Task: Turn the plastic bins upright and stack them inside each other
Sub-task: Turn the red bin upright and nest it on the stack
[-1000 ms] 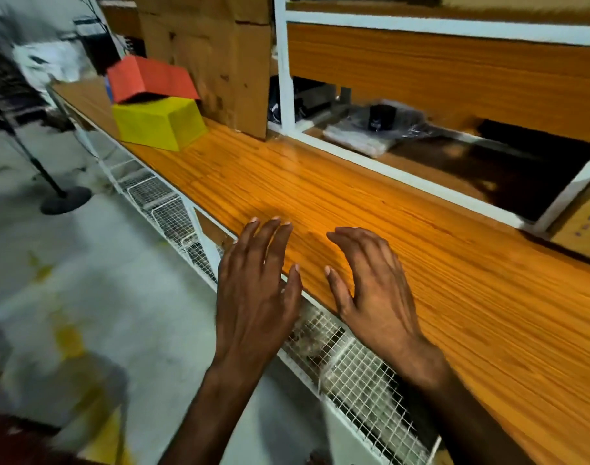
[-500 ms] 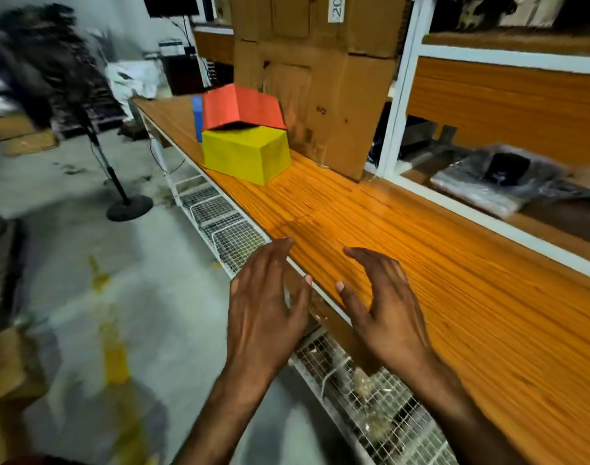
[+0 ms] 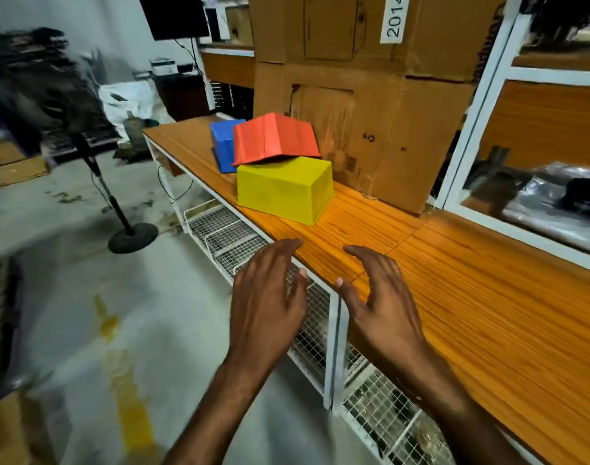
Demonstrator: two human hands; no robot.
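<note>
Three plastic bins sit upside down on the wooden shelf top. The yellow bin is nearest, base up. A red bin lies tilted across the yellow one and leans on a blue bin behind it. My left hand hovers at the shelf's front edge, fingers spread, holding nothing. My right hand is beside it over the wood, also open and empty. Both hands are well short of the yellow bin.
A large cardboard box stands right behind the bins. White wire baskets hang under the shelf. A fan stand is on the concrete floor to the left. A white-framed shelf unit with bagged items is on the right.
The view has swung left and closer to the bins, which now appear larger and nearer the centre. Both hands stay open and have advanced along the shelf edge toward them.
</note>
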